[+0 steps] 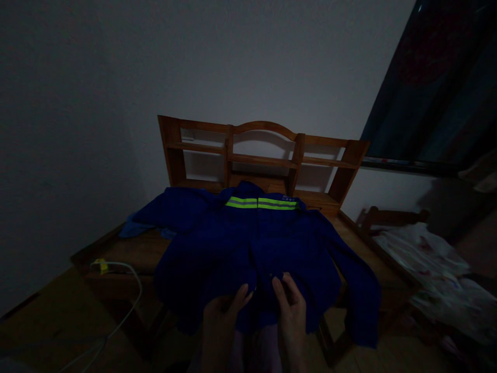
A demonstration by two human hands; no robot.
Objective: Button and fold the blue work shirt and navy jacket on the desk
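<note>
A dark blue work jacket (287,248) lies spread over the wooden desk, with yellow-green reflective strips across its chest and its lower hem hanging over the near edge. Its front is parted toward the bottom. My left hand (227,313) is closed, pinching the left front edge near the hem between thumb and fingers. Opposite it, my right hand (290,305) pinches the right front edge. A small gap separates the two hands. The dim light hides the finer details of the fastening.
The wooden desk (143,251) has a shelf unit (264,160) at its back, against the wall. Lighter blue cloth (134,228) shows under the left sleeve. A pale cable (135,290) with a yellow tag (101,266) hangs at the left. White plastic bags (423,248) lie at the right.
</note>
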